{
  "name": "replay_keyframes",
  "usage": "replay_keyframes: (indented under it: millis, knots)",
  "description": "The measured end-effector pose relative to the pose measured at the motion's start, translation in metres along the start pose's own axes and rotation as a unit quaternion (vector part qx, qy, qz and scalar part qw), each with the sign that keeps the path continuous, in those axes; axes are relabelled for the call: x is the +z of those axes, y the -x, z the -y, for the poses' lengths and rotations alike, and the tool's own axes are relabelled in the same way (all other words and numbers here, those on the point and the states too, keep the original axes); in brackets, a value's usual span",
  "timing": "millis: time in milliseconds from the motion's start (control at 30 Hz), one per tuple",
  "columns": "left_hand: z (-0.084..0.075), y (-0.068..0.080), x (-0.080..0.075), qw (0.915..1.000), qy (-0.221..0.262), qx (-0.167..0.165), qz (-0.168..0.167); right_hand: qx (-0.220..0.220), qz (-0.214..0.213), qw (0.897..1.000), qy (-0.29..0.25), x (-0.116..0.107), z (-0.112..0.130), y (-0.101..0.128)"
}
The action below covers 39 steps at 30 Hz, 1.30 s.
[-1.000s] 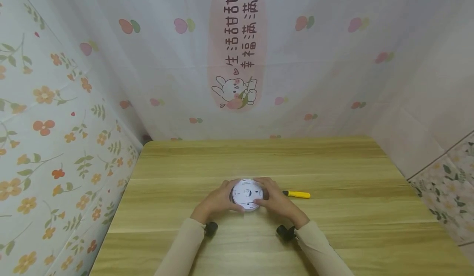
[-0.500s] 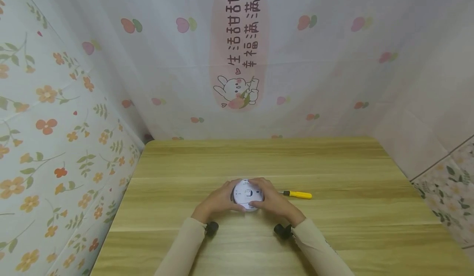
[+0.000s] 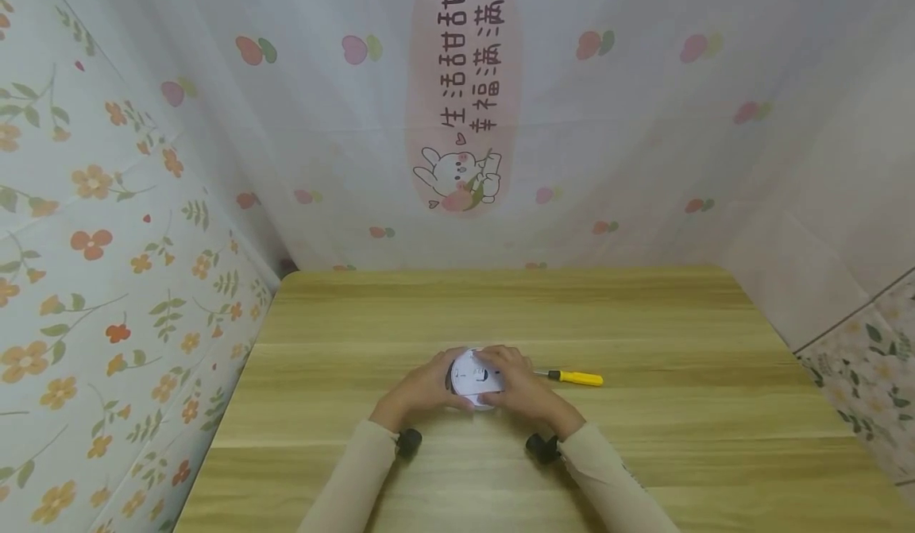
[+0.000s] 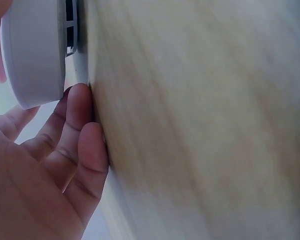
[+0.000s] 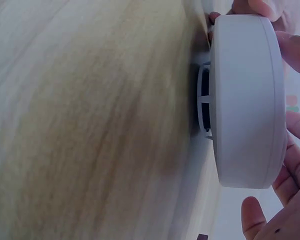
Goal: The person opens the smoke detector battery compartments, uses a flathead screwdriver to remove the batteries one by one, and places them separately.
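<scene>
Both hands, left hand (image 3: 422,390) and right hand (image 3: 520,390), grip the round white detector (image 3: 473,374) on the desk (image 3: 643,318). Step in hand looks like twisting its cover; next needs firm counter-grip.

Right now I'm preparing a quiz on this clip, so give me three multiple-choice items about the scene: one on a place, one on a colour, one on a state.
1. Where does the screwdriver lie?
A. on the table, on the right hand's side of the white disc
B. on top of the disc
C. in the left hand

2. What colour is the screwdriver's handle?
A. red
B. yellow
C. blue

3. How is the white disc held?
A. it lies untouched
B. by one hand only
C. between both hands

Answers: 1 A, it lies on the wooden table just beyond the right hand. 2 B, the handle is plainly yellow. 3 C, the left hand and the right hand grip the disc's rim from either side.
</scene>
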State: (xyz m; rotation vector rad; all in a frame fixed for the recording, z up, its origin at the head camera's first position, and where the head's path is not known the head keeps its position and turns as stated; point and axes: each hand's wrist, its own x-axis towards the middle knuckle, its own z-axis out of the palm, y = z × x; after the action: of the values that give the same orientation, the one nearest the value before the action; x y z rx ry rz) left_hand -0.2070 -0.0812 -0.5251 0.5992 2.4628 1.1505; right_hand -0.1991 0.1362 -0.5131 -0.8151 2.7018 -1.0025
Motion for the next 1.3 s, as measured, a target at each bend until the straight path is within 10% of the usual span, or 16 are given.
replay_keyframes:
  millis: [1300]
  knots:
    - [0.004,-0.001,-0.001,0.9994,0.032,0.009,0.009,-0.031,0.02,0.997,0.064,0.001,-0.002,-0.016]
